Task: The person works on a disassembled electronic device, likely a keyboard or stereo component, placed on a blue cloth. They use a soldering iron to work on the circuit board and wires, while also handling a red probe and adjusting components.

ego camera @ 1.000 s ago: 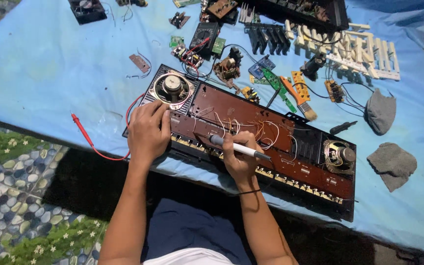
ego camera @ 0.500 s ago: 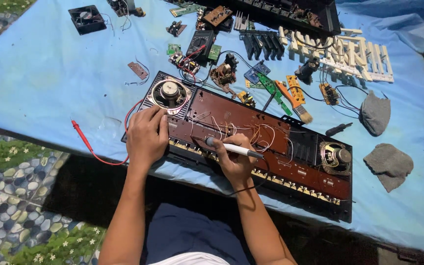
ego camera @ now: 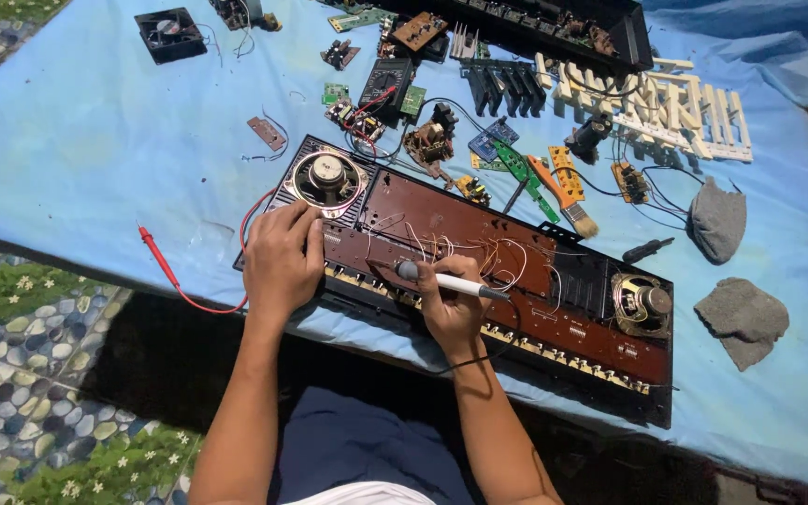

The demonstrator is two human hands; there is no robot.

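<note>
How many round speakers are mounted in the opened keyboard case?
2: one speaker at the case's left end, just above the left hand; the other speaker at the right end.

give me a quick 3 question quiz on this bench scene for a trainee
1. True or false: the right hand holds a white pen-shaped tool.
2. What does the left hand rest on?
A. the black fan
B. the opened keyboard chassis
C. a grey cloth
3. What round part sits just above the left hand?

Key:
1. True
2. B
3. A speaker
</note>
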